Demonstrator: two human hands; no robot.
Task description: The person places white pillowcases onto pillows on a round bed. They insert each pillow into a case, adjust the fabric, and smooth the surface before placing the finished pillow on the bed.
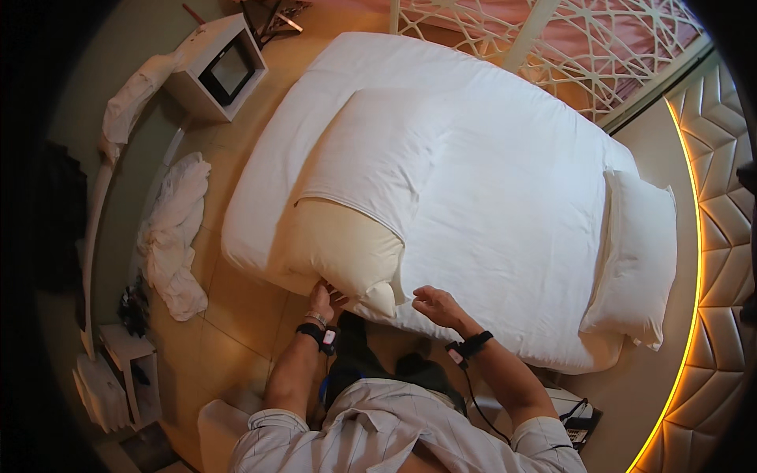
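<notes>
A cream pillow (343, 244) lies on the near left part of the bed, its far part inside a white pillowcase (378, 154). The pillowcase's open edge crosses the pillow, leaving the near end and a pointed corner bare. My left hand (323, 298) is at the pillow's near left edge, fingers stretched toward its underside and partly in shadow. Just right of the bare corner, my right hand (438, 306) hovers by the mattress edge with its fingers curled in. Whether anything thin is between those fingers cannot be made out.
The bed has a smooth white sheet (512, 205); another white pillow (635, 256) rests near the padded headboard (721, 260). Crumpled white linen (177, 236) lies on the tiled floor at left. A white cabinet (213, 71) and a lattice screen (552, 47) stand beyond.
</notes>
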